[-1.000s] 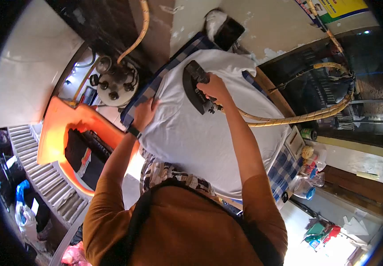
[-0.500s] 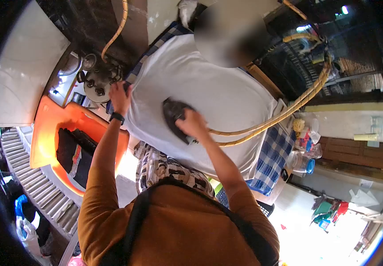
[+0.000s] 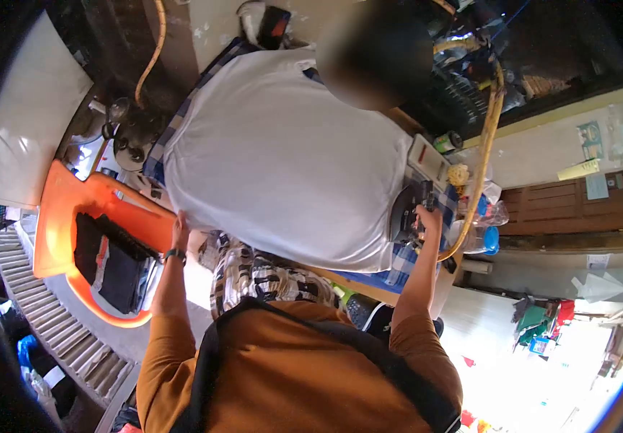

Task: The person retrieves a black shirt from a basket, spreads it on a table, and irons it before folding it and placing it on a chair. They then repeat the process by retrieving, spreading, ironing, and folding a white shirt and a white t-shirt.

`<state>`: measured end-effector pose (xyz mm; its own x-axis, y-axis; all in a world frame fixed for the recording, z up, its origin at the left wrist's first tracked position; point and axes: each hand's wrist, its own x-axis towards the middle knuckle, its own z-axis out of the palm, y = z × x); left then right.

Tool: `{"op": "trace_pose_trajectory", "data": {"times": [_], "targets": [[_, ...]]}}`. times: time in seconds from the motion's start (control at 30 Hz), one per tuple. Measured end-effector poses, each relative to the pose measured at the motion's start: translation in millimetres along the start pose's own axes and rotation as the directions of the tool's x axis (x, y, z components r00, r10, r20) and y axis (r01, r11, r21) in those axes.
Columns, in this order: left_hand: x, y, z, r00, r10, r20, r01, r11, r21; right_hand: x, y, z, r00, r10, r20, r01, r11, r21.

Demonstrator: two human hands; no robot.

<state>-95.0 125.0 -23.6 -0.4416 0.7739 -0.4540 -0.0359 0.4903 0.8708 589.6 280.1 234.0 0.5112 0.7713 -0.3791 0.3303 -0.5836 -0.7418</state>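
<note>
A white garment [image 3: 282, 159] lies spread flat over a table covered with a blue checked cloth [image 3: 170, 133]. My right hand [image 3: 427, 219] grips the handle of a dark iron [image 3: 403, 214], which now stands at the table's right end, off the garment. A yellow hose [image 3: 486, 144] runs from the iron up to the back. My left hand [image 3: 180, 229] rests at the garment's near left edge; whether it pinches the fabric is unclear.
An orange plastic chair [image 3: 62, 216] with folded dark clothes [image 3: 113, 263] stands at the left. A gas regulator unit [image 3: 127, 133] sits beyond the table's left corner. Bottles and small items [image 3: 481, 216] crowd the right end. A blurred dark shape [image 3: 376, 54] hangs over the table's far side.
My right hand carried the iron from the garment's far part across it to the right end of the table. My left hand slid from the far left edge to the near left edge.
</note>
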Motion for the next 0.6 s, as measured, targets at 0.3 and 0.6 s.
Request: {"op": "trace_pose_trajectory", "data": {"times": [0.3, 0.6], "targets": [[-114, -6, 2, 0.969, 0.04, 0.243, -0.125, 0.93, 0.345, 19, 18, -31, 0.762, -0.612, -0.214, 0.23, 0.564, -0.793], [-174, 36, -79, 0.805, -0.294, 0.515, 0.187, 0.95, 0.249, -112, 100, -6, 0.465, -0.465, 0.754, 0.876, 0.363, -0.316]]}}
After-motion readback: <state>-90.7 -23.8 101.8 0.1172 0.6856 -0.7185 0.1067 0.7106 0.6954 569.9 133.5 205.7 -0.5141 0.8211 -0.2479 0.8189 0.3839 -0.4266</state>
